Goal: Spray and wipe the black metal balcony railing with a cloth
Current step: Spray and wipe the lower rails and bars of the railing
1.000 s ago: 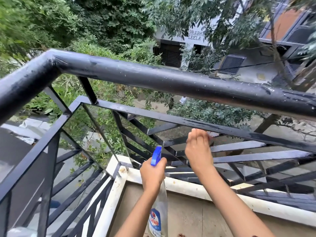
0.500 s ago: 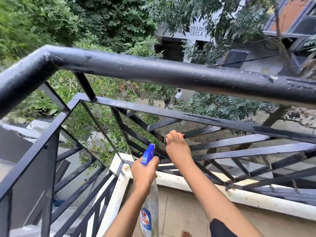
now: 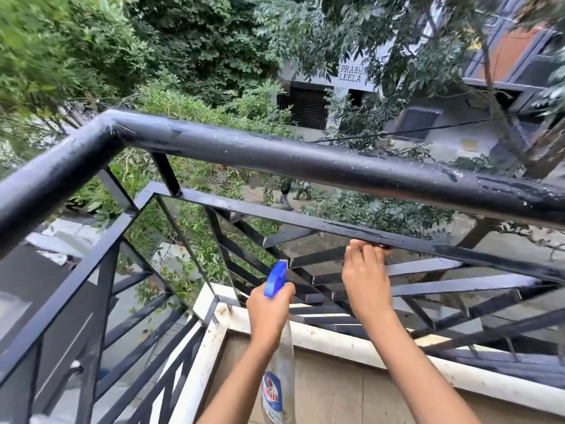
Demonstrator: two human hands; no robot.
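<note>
The black metal railing point(image 3: 305, 160) has a round top rail that turns a corner at the left, with flat bars and slanted slats below it. My right hand point(image 3: 365, 280) reaches up to the underside of the flat bar point(image 3: 275, 214) beneath the top rail. Its fingers are curled against that bar around a dark cloth point(image 3: 384, 246), of which only a scrap shows past the fingertips. My left hand point(image 3: 269, 313) grips the neck of a clear spray bottle point(image 3: 276, 390) with a blue trigger head, held upright beside the slats and left of my right hand.
A white stone ledge point(image 3: 336, 341) carries the foot of the railing, with a beige wall face below it. Beyond the bars are trees, a grey building and a street far below where a person point(image 3: 286, 194) walks. Wet streaks and flaked paint mark the top rail at the right.
My right hand slid left along the lower slats, then came back right and up to the flat bar under the top rail. My left hand has kept the bottle in about the same place.
</note>
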